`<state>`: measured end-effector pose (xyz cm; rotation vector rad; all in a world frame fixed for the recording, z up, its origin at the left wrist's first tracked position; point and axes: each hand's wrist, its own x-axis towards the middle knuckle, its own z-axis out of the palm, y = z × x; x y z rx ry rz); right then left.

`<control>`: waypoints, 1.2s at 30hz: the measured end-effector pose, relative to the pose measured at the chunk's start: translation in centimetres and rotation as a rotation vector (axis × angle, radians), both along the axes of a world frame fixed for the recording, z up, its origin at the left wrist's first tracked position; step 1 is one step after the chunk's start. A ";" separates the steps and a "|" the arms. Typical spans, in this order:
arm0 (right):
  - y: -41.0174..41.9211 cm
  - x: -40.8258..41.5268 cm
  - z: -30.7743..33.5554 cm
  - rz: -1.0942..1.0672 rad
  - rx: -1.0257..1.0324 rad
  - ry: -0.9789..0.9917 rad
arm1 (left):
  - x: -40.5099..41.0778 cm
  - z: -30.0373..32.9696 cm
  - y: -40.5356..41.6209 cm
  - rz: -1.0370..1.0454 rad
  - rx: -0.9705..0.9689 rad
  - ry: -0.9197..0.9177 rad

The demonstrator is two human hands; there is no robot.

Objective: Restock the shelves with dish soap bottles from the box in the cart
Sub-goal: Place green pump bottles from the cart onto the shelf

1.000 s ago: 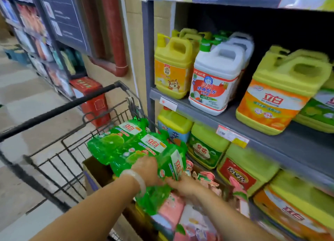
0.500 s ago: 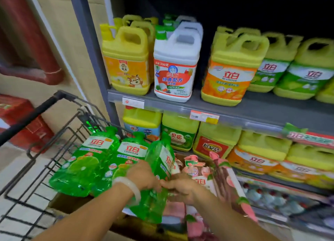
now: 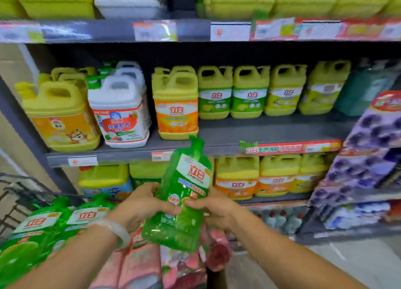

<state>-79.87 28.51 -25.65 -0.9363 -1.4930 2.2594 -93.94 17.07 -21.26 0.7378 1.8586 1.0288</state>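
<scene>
Both hands hold a translucent green soft-plastic dish soap pouch with a white and red label [image 3: 183, 199], raised in front of the shelving and tilted so its spout points up and to the right. The left hand [image 3: 142, 204] wraps round the pouch's left side, thumb lying across the front; a pale translucent bangle [image 3: 117, 230] sits on that wrist. The right hand [image 3: 213, 208] grips the right side, thumb pressed on the front of the pouch. Near left, more green pouches of the same kind [image 3: 41, 230] lie together, beside the black wire shopping cart [image 3: 19, 193], whose frame shows at the left edge. Pink soft packs [image 3: 138, 265] lie under the raised pouch, near the bottom of the view. Beyond, on the grey metal middle shelf [image 3: 227, 134], stand a yellow handled jug with an orange cartoon label [image 3: 60, 117], a white handled jug with a red label [image 3: 120, 113] and a row of yellow-green handled jugs [image 3: 249, 93] running right. Purple packs [image 3: 373, 136] are stacked at far right.
</scene>
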 end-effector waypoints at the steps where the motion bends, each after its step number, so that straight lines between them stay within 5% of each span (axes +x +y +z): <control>1: 1.0 2.1 0.7 -0.059 0.012 0.016 | 1.9 0.4 1.1 -0.049 0.027 0.017; 12: 9.0 31.3 6.4 -0.469 0.579 -0.044 | 29.5 1.0 15.0 -0.367 0.285 -0.018; 25: 18.0 60.3 4.5 -0.911 0.605 -0.122 | 57.3 -1.7 32.7 -0.855 0.375 -0.138; 36: 37.6 75.3 6.8 -1.076 0.672 -0.189 | 73.2 0.1 55.1 -1.022 0.474 -0.124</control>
